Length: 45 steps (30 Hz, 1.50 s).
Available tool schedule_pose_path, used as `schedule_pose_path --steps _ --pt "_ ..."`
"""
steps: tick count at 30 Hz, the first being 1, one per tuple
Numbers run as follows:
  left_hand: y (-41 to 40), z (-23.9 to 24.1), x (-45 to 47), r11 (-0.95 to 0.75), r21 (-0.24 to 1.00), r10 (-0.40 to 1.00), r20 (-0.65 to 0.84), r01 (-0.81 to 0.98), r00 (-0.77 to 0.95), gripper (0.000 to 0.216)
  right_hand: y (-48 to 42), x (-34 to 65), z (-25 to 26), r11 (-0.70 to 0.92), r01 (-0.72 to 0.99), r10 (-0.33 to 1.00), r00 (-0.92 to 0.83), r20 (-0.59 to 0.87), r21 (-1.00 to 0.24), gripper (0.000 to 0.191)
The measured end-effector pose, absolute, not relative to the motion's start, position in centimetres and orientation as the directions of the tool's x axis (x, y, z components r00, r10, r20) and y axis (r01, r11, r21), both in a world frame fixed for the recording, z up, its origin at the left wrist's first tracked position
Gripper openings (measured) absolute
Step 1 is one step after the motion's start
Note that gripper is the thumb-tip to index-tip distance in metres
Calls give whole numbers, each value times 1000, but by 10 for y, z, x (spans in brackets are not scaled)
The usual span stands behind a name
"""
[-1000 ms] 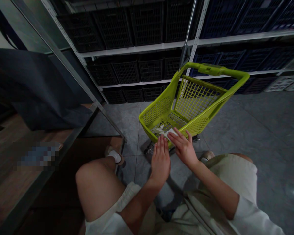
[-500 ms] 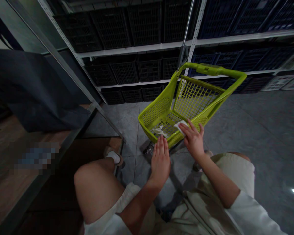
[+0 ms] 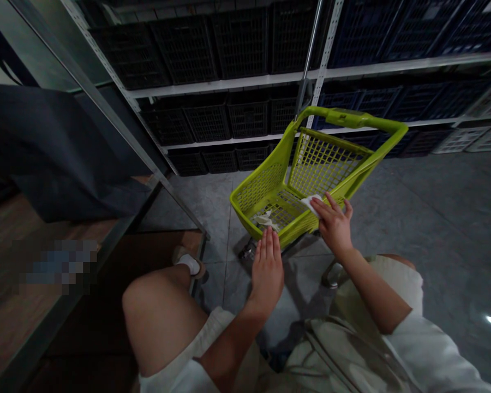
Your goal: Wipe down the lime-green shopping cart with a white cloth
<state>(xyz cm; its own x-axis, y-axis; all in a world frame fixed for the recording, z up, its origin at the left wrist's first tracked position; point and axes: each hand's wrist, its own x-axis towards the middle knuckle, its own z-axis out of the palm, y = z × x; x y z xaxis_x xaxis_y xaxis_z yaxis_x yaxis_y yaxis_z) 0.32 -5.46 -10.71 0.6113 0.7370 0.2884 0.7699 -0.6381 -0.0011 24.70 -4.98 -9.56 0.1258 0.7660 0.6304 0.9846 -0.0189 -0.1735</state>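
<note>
In the head view, a green cart (image 3: 265, 185) is standing right of centre, with a crumpled white scrap (image 3: 265, 219) lying inside its basket. The right hand's partly bent fingers (image 3: 321, 208) are holding a white wipe (image 3: 311, 203) against the cart's right-hand rim. The left hand, lower centre, is resting flat at the near rim, fingers straight and together; its hidden thumb leaves any grip uncertain. The wipe is probably soft, light and easily torn, best pinched at its bunched middle; the cart looks stiff and may roll, so its rim suits steadying.
</note>
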Motion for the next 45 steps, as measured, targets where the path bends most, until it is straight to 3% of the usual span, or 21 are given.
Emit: schedule_pose_path --steps 5,9,11,14,18,23,26,29,32,34,36,41,45 --pt "-52 -109 3 -626 21 742 326 780 586 68 -65 169 -102 199 964 814 -63 577 -177 62" --pt "-51 -108 1 -629 15 742 311 777 594 67 -67 174 -99 315 944 813 -213 542 -101 63" --pt "-52 -107 0 -638 15 737 298 770 606 68 -62 205 -96 267 959 816 -175 551 -91 62" --pt "-53 -106 1 -646 32 736 291 762 612 71 -53 249 -93 90 985 798 16 602 -145 60" --pt "-54 -109 3 -644 37 739 288 764 609 70 -51 234 -97 -9 973 765 156 625 -231 58" --pt "-53 -110 2 -642 38 738 301 766 604 72 -67 160 -103 267 948 812 -125 570 -172 65" --pt "-52 -108 0 -639 34 743 283 768 606 72 -67 174 -99 321 941 815 -215 538 -110 67" --pt "-53 -106 0 -639 29 749 252 769 613 71 -57 228 -92 179 979 822 -93 562 -101 68" --pt "-54 -106 2 -638 30 752 238 769 615 71 -47 261 -91 -14 985 779 120 615 -173 63" --pt "-54 -107 3 -633 25 755 242 773 610 71 -46 250 -94 -52 971 755 190 627 -232 60" --pt "-54 -109 4 -627 18 756 254 778 603 71 -52 217 -100 16 966 769 152 621 -257 60" --pt "-53 -109 2 -625 13 754 271 780 599 70 -69 154 -106 320 931 807 -170 566 -177 62" --pt "-53 -105 0 -645 15 743 248 764 622 71 -61 210 -99 254 959 814 -143 563 -124 63"
